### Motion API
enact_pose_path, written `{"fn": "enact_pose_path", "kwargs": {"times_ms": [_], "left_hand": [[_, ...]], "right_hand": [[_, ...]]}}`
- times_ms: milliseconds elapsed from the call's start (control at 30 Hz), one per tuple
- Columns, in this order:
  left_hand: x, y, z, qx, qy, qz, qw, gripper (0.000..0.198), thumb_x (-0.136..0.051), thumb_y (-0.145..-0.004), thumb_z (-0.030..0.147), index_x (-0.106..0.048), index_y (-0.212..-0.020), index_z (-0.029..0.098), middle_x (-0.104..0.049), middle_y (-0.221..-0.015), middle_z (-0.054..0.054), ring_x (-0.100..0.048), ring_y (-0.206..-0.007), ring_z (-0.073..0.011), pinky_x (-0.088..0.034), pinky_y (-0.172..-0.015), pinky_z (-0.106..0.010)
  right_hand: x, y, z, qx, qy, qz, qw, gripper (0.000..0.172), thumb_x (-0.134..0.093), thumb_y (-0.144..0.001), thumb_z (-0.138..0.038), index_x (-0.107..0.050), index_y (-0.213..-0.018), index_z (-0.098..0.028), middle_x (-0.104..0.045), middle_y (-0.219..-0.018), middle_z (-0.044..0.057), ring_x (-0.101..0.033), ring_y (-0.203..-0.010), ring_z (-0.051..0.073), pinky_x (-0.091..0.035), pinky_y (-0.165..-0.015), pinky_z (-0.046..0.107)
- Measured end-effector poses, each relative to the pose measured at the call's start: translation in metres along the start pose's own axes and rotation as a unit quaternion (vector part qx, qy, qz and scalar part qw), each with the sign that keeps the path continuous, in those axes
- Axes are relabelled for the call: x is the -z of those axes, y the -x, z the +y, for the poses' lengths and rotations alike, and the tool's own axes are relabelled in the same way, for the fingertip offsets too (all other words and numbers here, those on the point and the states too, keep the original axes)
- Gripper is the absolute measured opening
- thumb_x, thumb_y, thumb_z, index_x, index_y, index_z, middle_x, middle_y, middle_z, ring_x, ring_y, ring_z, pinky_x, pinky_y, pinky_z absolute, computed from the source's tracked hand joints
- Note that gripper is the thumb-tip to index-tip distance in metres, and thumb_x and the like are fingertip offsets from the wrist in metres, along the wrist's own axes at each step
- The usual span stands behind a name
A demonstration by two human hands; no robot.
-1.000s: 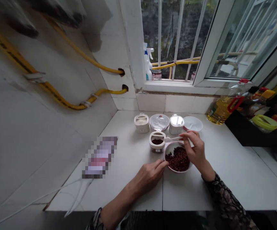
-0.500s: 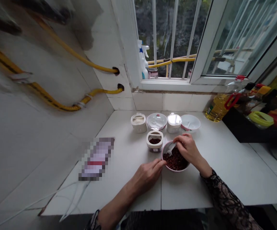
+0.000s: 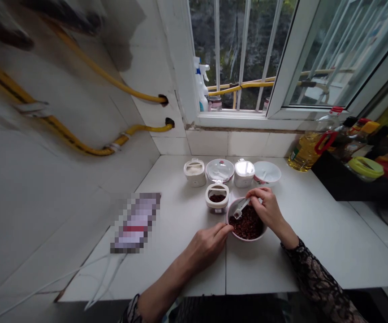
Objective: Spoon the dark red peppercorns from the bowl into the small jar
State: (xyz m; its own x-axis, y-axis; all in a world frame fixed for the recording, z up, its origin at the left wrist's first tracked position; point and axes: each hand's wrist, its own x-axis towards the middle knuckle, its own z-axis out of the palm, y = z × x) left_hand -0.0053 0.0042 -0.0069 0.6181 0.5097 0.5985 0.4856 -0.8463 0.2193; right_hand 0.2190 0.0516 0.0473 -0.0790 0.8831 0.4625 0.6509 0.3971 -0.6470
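Spoon (image 3: 242, 208) part-hidden by right hand (image 3: 265, 206).

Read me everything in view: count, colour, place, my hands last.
Bowls: three, whitish, one front, two behind
Bits: many, dark red, front bowl
Spoon: one, white, over front bowl
Jars: three, whitish, one front, two behind
Oil bottle: one, yellow, back right
Box: one, black, right
Containers: many, mixed, in box
Blurred object: one, purplish, left
Cables: count unclear, white, left
Pipes: several, yellow, left, outside
Window: one, white, back
Spray bottles: about two, white, window
Hanging things: two, dark, top left
Counter: one, white, beneath
Left hand: one, black-sleeved, at front bowl's rim
Right hand: one, black-sleeved, holding spoon
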Motion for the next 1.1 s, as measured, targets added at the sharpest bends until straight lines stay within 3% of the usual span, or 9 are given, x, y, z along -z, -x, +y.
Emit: {"fn": "enact_pose_path", "kwargs": {"times_ms": [200,300,567,700,800,900,1000,1100], "left_hand": [[0.001,0.0,-0.001,0.001,0.006,-0.004,1.0,0.026,-0.035,-0.096,0.01,-0.05,-0.117,0.014,-0.067,-0.096,-0.008,-0.068,-0.073,-0.0123,-0.057,-0.06,-0.019],[0.001,0.001,-0.001,0.0,0.003,-0.003,1.0,0.026,-0.035,-0.096,0.009,-0.049,-0.117,0.015,-0.067,-0.096,-0.008,-0.068,-0.072,-0.013,-0.057,-0.06,-0.02],[0.0,0.0,-0.001,0.001,-0.001,-0.004,1.0,0.026,-0.034,-0.096,0.009,-0.049,-0.116,0.015,-0.067,-0.095,-0.008,-0.068,-0.072,-0.0124,-0.055,-0.058,-0.018],[0.001,0.0,-0.001,0.003,0.002,-0.01,1.0,0.027,-0.033,-0.095,0.008,-0.049,-0.116,0.016,-0.066,-0.092,-0.007,-0.067,-0.071,-0.0129,-0.056,-0.058,-0.019],[0.0,0.0,-0.001,0.002,0.004,-0.008,1.0,0.027,-0.033,-0.096,0.009,-0.049,-0.116,0.016,-0.066,-0.093,-0.007,-0.068,-0.072,-0.0134,-0.056,-0.06,-0.02],[-0.001,0.001,-0.002,0.005,0.004,-0.013,1.0,0.027,-0.034,-0.096,0.01,-0.049,-0.117,0.016,-0.066,-0.093,-0.007,-0.067,-0.073,-0.0133,-0.056,-0.06,-0.02],[-0.001,0.002,-0.002,0.007,0.005,-0.014,1.0,0.027,-0.033,-0.096,0.009,-0.049,-0.117,0.015,-0.066,-0.092,-0.007,-0.067,-0.073,-0.0136,-0.056,-0.06,-0.02],[0.0,0.001,-0.001,0.006,0.006,-0.014,1.0,0.027,-0.033,-0.096,0.009,-0.048,-0.117,0.015,-0.066,-0.092,-0.007,-0.067,-0.072,-0.0139,-0.056,-0.058,-0.02]], "right_hand": [[0.002,-0.002,-0.005,-0.085,-0.104,-0.031,0.99,0.02,-0.045,-0.073,-0.019,-0.064,-0.066,-0.022,-0.064,-0.054,-0.001,-0.058,-0.055,0.016,-0.046,-0.068,0.03],[0.002,-0.002,-0.006,-0.124,-0.143,-0.033,0.981,0.019,-0.046,-0.071,-0.022,-0.065,-0.067,-0.021,-0.062,-0.053,-0.002,-0.058,-0.053,0.016,-0.044,-0.058,0.027],[0.0,-0.005,0.0,-0.19,-0.271,-0.009,0.944,0.015,-0.054,-0.067,-0.03,-0.065,-0.067,-0.02,-0.062,-0.051,-0.002,-0.056,-0.049,0.014,-0.046,-0.052,0.026],[-0.001,-0.007,-0.009,-0.198,-0.294,0.009,0.935,0.02,-0.057,-0.073,-0.035,-0.067,-0.078,-0.019,-0.067,-0.06,0.001,-0.062,-0.057,0.016,-0.049,-0.056,0.027],[-0.004,-0.005,-0.021,-0.128,-0.232,0.045,0.963,0.023,-0.052,-0.084,-0.035,-0.067,-0.091,-0.02,-0.071,-0.074,0.004,-0.066,-0.07,0.018,-0.051,-0.066,0.031],[-0.009,-0.002,-0.03,0.032,-0.091,0.056,0.994,0.022,-0.046,-0.09,-0.025,-0.067,-0.095,-0.021,-0.073,-0.082,0.006,-0.065,-0.078,0.02,-0.048,-0.084,0.039],[-0.01,0.001,-0.033,0.18,0.017,-0.005,0.984,0.027,-0.043,-0.089,-0.013,-0.067,-0.097,-0.022,-0.075,-0.089,0.004,-0.065,-0.081,0.019,-0.039,-0.096,0.043],[-0.005,0.001,-0.032,0.198,0.021,0.008,0.98,0.028,-0.042,-0.089,-0.01,-0.065,-0.099,-0.023,-0.075,-0.088,0.003,-0.065,-0.078,0.018,-0.039,-0.097,0.042]]}}
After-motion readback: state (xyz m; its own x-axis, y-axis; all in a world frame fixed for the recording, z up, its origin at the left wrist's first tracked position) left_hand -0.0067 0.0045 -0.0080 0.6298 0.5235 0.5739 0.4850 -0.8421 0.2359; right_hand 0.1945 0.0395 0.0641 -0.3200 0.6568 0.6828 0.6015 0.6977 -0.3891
